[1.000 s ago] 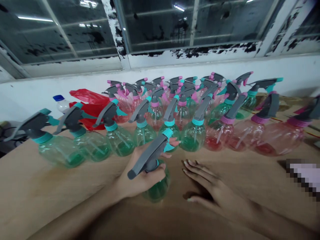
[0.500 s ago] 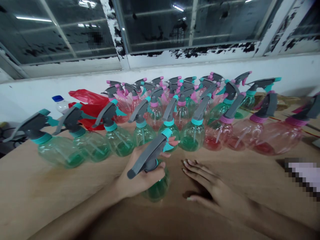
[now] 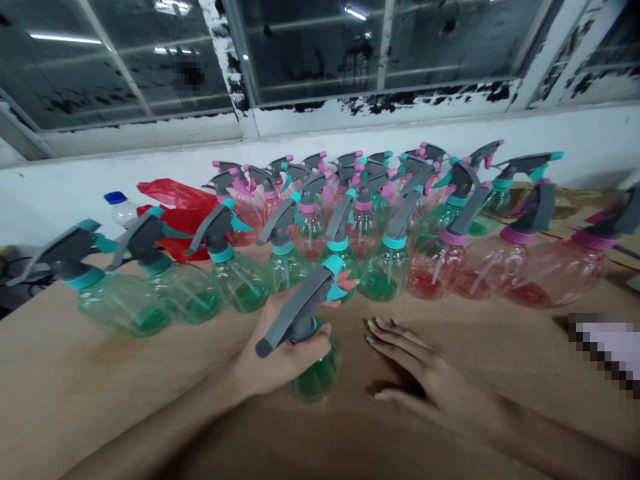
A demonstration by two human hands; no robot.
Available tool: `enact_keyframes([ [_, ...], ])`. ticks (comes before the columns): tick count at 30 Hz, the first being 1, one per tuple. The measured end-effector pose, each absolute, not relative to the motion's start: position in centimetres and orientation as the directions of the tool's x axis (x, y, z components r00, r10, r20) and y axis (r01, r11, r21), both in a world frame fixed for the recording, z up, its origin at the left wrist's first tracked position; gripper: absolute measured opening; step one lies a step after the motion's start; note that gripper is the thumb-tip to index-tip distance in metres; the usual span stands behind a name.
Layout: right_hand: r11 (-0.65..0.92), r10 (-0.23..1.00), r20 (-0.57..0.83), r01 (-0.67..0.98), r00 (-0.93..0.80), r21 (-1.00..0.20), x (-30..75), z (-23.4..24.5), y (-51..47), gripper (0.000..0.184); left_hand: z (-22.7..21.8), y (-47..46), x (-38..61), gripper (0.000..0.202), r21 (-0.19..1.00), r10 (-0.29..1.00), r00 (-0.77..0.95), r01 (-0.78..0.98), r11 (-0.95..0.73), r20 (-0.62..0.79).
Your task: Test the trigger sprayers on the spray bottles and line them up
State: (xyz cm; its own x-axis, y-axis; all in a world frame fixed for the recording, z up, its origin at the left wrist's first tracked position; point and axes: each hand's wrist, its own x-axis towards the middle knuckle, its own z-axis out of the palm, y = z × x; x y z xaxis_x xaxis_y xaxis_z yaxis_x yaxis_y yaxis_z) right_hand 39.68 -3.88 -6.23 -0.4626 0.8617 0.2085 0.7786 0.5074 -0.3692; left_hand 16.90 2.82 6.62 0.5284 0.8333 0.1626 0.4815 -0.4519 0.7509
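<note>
My left hand point(image 3: 280, 353) is wrapped round the neck of a green spray bottle point(image 3: 317, 377) that stands on the wooden table point(image 3: 200, 427). The bottle has a grey and turquoise trigger head, pointing away from me to the right. Part of its neck and body is hidden by my fingers. To the right, my right hand point(image 3: 417, 367) rests on the tabletop with its fingers stretched out, holding nothing. Just beyond both hands runs a row of spray bottles, green ones point(image 3: 383, 280) at the left and middle, pink ones point(image 3: 435, 270) at the right.
Behind the front row, more spray bottles with pink point(image 3: 363, 230) or turquoise collars crowd toward the white wall point(image 3: 595, 143). A red plastic bag point(image 3: 183, 210) and a blue-capped bottle point(image 3: 123, 210) sit at the back left. A blurred-out pinkish object point(image 3: 610, 347) lies at the right.
</note>
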Motion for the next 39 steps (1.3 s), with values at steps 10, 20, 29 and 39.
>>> enact_keyframes([
  [10, 0.501, 0.866, 0.221, 0.772, -0.449, -0.391, 39.7, -6.4, -3.9, 0.062, 6.3, 3.3, 16.1, 0.025, 0.833, 0.808, 0.558, 0.343, -0.433, 0.190],
  [20, 0.507, 0.862, 0.227, 0.772, -0.453, -0.384, 39.6, -6.3, -3.9, 0.062, 5.2, 3.0, 16.5, 0.033, 0.834, 0.923, 0.379, 0.486, -0.263, 0.071],
  [29, 0.503, 0.864, 0.219, 0.775, -0.452, -0.383, 39.6, -6.1, -3.9, 0.061, 5.7, 2.8, 16.8, 0.038, 0.805, 0.852, 0.483, 0.413, -0.426, 0.202],
  [39, 0.506, 0.863, 0.214, 0.779, -0.458, -0.370, 39.7, -6.6, -3.8, 0.062, 5.5, 2.7, 16.9, 0.032, 0.766, 0.862, 0.464, 0.474, -0.434, 0.202],
])
